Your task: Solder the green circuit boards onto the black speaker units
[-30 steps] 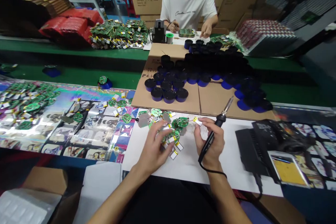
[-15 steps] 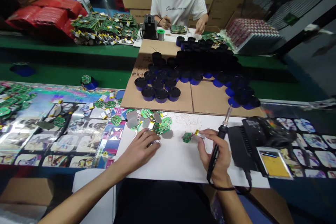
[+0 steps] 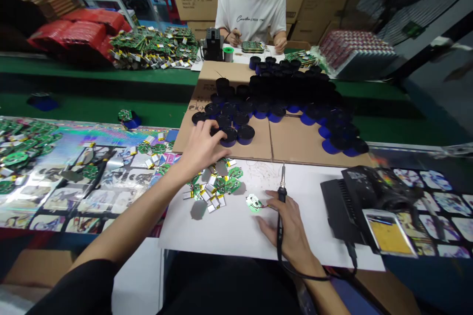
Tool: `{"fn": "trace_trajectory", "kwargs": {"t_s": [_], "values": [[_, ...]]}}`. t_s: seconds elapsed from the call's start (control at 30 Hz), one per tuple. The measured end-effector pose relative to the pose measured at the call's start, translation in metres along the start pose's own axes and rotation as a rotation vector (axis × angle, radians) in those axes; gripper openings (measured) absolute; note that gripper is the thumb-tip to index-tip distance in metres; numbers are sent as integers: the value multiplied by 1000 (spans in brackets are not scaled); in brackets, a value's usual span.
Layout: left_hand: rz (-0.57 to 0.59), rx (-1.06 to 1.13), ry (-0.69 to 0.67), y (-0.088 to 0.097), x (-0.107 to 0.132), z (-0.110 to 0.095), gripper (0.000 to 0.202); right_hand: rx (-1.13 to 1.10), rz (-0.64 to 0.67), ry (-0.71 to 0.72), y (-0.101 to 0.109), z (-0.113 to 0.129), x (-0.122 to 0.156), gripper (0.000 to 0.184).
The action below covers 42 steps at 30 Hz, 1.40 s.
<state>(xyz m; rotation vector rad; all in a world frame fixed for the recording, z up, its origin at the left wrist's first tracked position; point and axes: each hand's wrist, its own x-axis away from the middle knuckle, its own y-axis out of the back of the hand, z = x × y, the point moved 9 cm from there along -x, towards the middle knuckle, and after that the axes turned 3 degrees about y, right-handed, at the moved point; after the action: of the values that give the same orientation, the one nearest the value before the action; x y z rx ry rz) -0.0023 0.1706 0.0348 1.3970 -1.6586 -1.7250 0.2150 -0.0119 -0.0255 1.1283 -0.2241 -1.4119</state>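
White sheet (image 3: 236, 236): room between board pile (image 3: 229, 185) and near edge.
Right hand (image 3: 293, 231): one soldering iron (image 3: 280, 226) held, thumb spread.
Green board (image 3: 253, 203): one, beside this hand.
Left hand (image 3: 202, 145): curled over cups (image 3: 246, 134); cannot tell if pinching.

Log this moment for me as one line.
left hand: at blue cups | right hand: holding soldering iron | green circuit board: beside right hand

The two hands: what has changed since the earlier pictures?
The left hand moved forward from the pile of circuit boards to the nearest cups; its grip is unclear. The right hand opened its thumb and forefinger, which pinched a battery; the battery is not visible now. Its soldering iron swung left but stayed held. The other cups stayed in place.
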Motion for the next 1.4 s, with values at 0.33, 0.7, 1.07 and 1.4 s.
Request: {"fn": "trace_trajectory", "kwargs": {"t_s": [0.33, 0.7, 1.07, 1.4], "values": [[162, 532, -11, 26, 49, -36, 15, 3, 17, -53, -12, 0, 1, 24], [430, 730, -65, -28, 138, -105, 52, -144, 25, -97, -13, -3, -8, 22], [92, 735, 222, -20, 120, -76, 30, -381, -47, -133, 31, -2, -20, 30], [271, 1260, 651, -52, 143, -71, 24, -291, 240, 86, -16, 32, -56, 36]]}}
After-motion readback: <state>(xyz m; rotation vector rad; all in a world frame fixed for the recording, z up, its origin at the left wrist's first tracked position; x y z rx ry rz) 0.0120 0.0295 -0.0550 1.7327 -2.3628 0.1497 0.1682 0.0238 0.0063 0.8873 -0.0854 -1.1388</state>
